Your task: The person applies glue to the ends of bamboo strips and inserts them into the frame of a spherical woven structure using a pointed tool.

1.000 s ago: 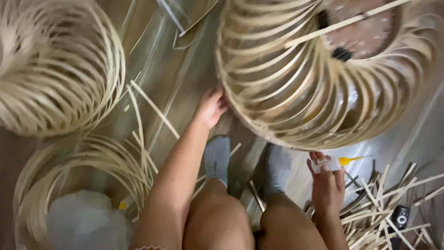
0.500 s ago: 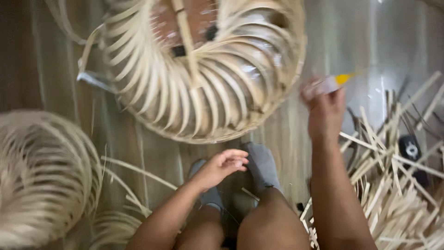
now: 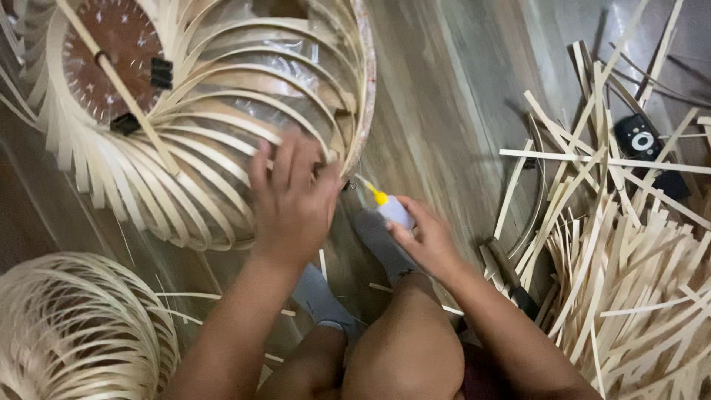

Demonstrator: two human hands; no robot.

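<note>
Seen from above, a large round bamboo-strip lampshade frame point(image 3: 200, 126) lies on its side on a wooden floor point(image 3: 437, 111), its curved ribs fanning out from a dark round disc point(image 3: 111, 59) near the upper left. The left hand point(image 3: 292, 200) is spread flat, fingers apart, against the ribs near the frame's rim, apparently so that the strips are pressed and steadied at one spot; nothing is enclosed in it. Just to its right, a small glue bottle point(image 3: 391, 209) with a yellow nozzle is gripped in the closed right hand point(image 3: 426, 241), the nozzle tipped up and left toward the rim beside the left fingertips, as though the tip were being aimed at the joint held down there. The nozzle tip looks close to the rim, but contact cannot be confirmed.

Bare knees and grey-socked feet point(image 3: 378, 237) are seen below, tucked close to the frame, which seems to be braced against them. A second woven frame point(image 3: 74, 326) sits at the lower left. A loose heap of cut bamboo strips point(image 3: 629, 281) is scattered at the right, within reach of the right arm, with a small black device point(image 3: 641, 137) lying among them.
</note>
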